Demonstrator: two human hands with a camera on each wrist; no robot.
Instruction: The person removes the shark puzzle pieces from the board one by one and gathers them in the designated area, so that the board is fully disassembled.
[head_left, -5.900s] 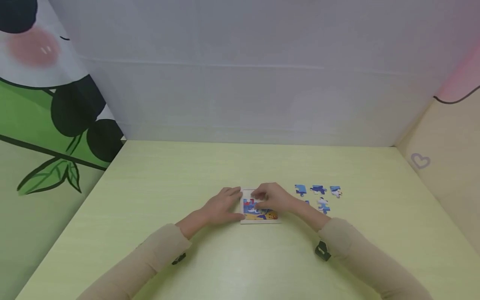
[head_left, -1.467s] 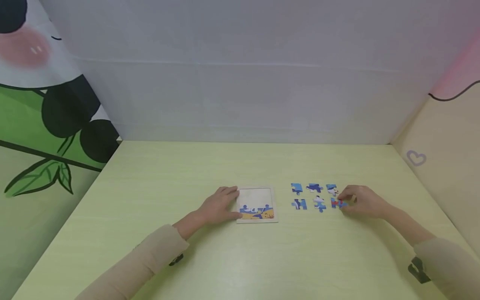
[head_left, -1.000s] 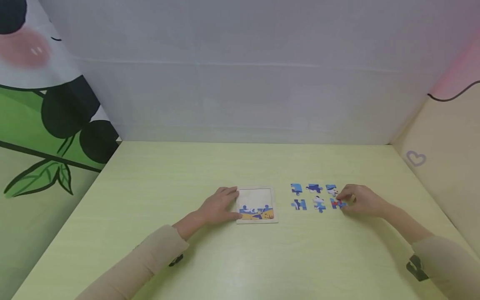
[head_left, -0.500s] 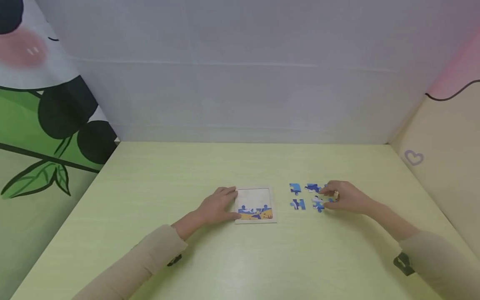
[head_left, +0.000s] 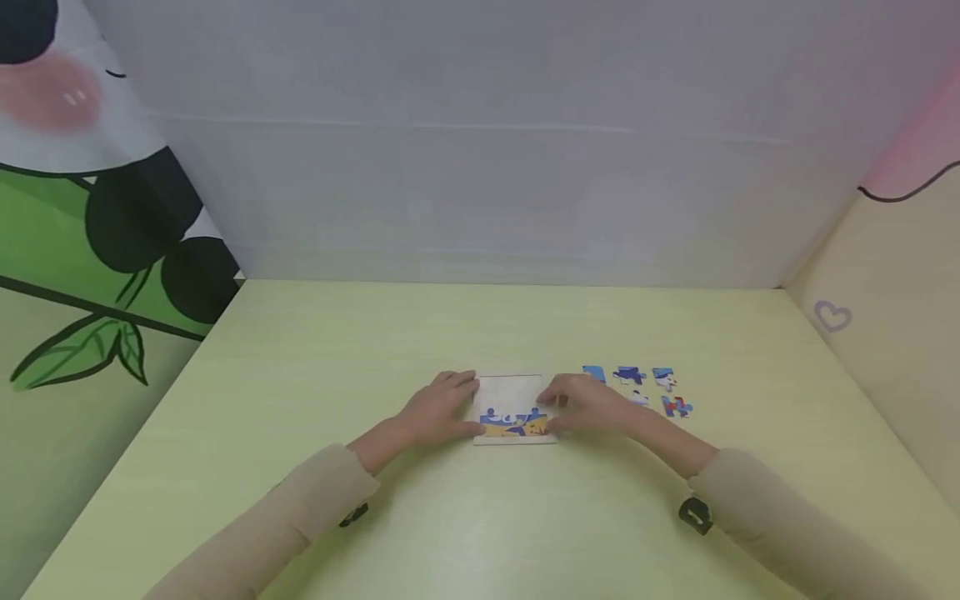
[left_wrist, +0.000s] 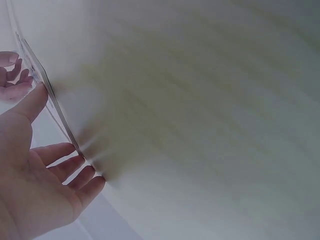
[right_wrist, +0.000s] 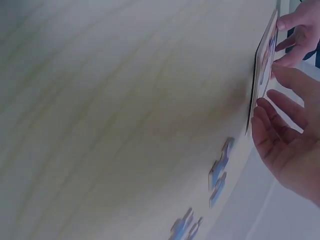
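The small square wooden puzzle tray in the table's middle is touched by the left hand and right hand, fingers relaxed. Five loose blue puzzle pieces are counted beside it. No writing is readable.

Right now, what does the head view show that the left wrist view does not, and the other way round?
Only the head view shows the blue loose puzzle pieces to the right of the tray, the picture row inside the tray, and both beige sleeves. Only the left wrist view shows the left hand from its palm side, fingers straight against the tray's edge. Both show the thin pale wooden puzzle tray, the pale green table and the right hand at the tray's far side.
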